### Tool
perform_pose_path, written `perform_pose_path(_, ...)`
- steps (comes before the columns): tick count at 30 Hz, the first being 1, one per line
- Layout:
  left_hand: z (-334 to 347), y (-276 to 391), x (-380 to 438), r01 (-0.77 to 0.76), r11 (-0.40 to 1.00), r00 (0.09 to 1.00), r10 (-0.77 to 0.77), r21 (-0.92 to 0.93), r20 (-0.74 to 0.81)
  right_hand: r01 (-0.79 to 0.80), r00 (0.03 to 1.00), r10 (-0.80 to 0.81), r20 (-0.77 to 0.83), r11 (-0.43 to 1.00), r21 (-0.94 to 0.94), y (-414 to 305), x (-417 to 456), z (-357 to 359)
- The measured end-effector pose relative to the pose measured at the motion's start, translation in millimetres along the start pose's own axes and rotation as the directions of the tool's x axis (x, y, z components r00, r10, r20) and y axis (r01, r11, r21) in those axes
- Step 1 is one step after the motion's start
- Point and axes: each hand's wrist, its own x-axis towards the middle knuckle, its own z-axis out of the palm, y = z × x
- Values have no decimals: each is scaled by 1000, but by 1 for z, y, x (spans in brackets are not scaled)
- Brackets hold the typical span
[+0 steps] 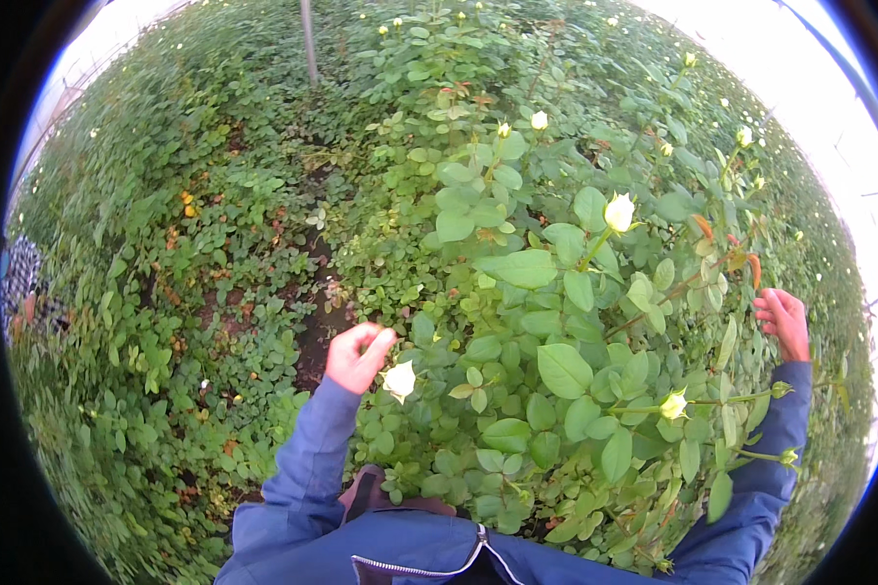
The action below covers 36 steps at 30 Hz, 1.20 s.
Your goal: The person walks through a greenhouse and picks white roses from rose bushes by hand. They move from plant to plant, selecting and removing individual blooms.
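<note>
My left hand [358, 357] is raised just above and left of a white rose bloom [399, 381], its thumb near the curled fingers; whether anything is between them I cannot tell. At the right, my right hand [783, 322] has its fingers curled beside a reddish leaf tip [755, 269] on a rose shoot; a grip on it is not plain. Between the hands stands a leafy rose bush [565, 369] with a tall white rose [620, 213] and a pale half-closed bloom [673, 405]. Green buds [781, 389] cross in front of my right sleeve.
Dense rose plants spread all round. A narrow strip of dark soil [322, 322] runs between the rows, with a grey post [309, 44] beyond it. Orange-yellow leaves [189, 205] show at left. A black-and-white patterned thing [25, 285] is partly hidden at the far left edge.
</note>
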Motion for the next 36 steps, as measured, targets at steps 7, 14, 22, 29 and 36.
perform_pose_path(7, 55, 39, 137, -531, 846, 809, 488, 52, 328, 162, 958, -209, -196, 959, -231, -56, -148, -62)
perform_pose_path(14, 109, 53, 297, -453, 877, 890, 456, 161, 23, 590, 602, -373, -706, 804, 78, -106, -336, 6)
perform_pose_path(22, 113, 0, 337, -380, 862, 922, 323, 335, 214, 736, 600, -697, 392, 673, 71, -243, -283, 235)
perform_pose_path(29, 116, -13, 335, -497, 809, 862, 420, 314, 283, 411, 771, -302, 561, 909, -75, -299, -206, 306)
perform_pose_path(36, 113, -34, 346, -661, 687, 740, 664, 304, 109, 270, 873, -206, 443, 959, -87, -255, -122, 395)
